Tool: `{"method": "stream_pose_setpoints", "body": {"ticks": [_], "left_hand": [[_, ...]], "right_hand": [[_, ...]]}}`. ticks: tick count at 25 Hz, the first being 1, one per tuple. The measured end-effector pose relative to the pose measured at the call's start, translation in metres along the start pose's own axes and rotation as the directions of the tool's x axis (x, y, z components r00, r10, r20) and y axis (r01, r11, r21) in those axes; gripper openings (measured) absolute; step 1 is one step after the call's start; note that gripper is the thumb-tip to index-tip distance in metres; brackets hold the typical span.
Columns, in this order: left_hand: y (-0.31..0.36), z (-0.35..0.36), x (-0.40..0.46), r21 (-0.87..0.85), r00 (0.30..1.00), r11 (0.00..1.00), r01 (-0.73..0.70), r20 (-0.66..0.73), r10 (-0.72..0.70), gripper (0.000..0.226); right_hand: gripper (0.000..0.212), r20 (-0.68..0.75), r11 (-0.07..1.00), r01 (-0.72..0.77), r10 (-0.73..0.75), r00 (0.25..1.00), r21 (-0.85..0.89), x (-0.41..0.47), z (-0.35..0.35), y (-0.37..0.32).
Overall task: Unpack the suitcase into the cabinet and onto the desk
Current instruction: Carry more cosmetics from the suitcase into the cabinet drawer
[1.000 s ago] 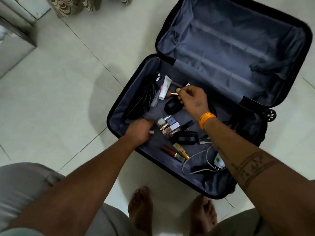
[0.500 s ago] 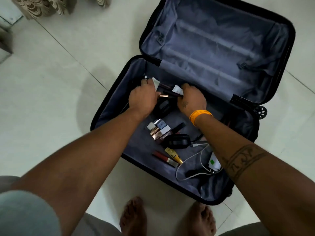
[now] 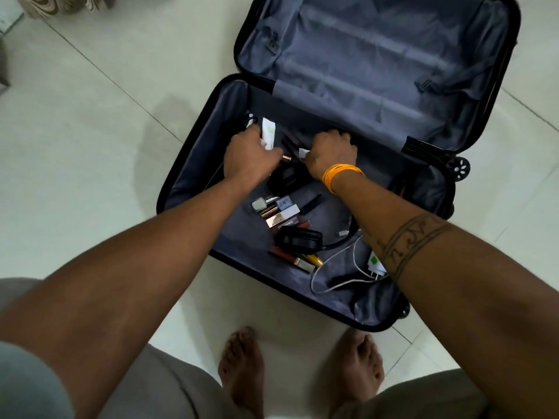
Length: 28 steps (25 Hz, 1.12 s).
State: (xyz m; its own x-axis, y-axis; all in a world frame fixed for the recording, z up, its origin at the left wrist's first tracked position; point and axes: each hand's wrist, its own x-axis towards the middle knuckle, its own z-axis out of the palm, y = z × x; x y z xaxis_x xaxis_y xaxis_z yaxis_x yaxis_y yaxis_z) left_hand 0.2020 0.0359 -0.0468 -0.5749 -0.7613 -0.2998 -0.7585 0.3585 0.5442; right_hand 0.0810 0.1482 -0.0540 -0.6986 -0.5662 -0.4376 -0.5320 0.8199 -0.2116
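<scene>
One open suitcase (image 3: 193, 164), two hands, two bare feet, one white charger (image 3: 375, 265), perhaps eight cosmetics.

a home, likely a bedroom; pale tiled floor (image 3: 90, 164), patterned fabric (image 3: 63, 4) at the top edge, bare feet (image 3: 242, 370) beside an open suitcase (image 3: 378, 55)

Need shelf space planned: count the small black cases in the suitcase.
2: the upper black case below the left hand; the lower black case beside the cosmetic tubes. Hands may hide more.
</scene>
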Motion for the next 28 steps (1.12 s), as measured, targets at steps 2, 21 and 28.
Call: {"method": "stream_pose_setpoints", "body": {"ticks": [2, 21, 28], "left_hand": [[0.005, -0.002, -0.014, -0.130, 0.998, 0.991, 0.039, 0.047, -0.033, 0.023], [0.060, 0.020, -0.112, 0.212, 0.430, 0.847, -0.488, 0.903, 0.021, 0.007], [0.045, 0.049, -0.152, 0.365, 0.475, 0.352, -0.862, 0.825, 0.308, 0.022]], "right_hand": [[0.037, -0.074, 0.994, 0.029, -0.022, 0.997, 0.105, -0.005, -0.008, 0.004], [0.024, 0.210, 0.594, -0.515, 0.506, 0.836, 0.618, -0.151, 0.045, 0.087], [0.021, 0.257, 0.312, -0.411, 0.432, 0.864, 0.857, -0.128, 0.031, 0.073]]}}
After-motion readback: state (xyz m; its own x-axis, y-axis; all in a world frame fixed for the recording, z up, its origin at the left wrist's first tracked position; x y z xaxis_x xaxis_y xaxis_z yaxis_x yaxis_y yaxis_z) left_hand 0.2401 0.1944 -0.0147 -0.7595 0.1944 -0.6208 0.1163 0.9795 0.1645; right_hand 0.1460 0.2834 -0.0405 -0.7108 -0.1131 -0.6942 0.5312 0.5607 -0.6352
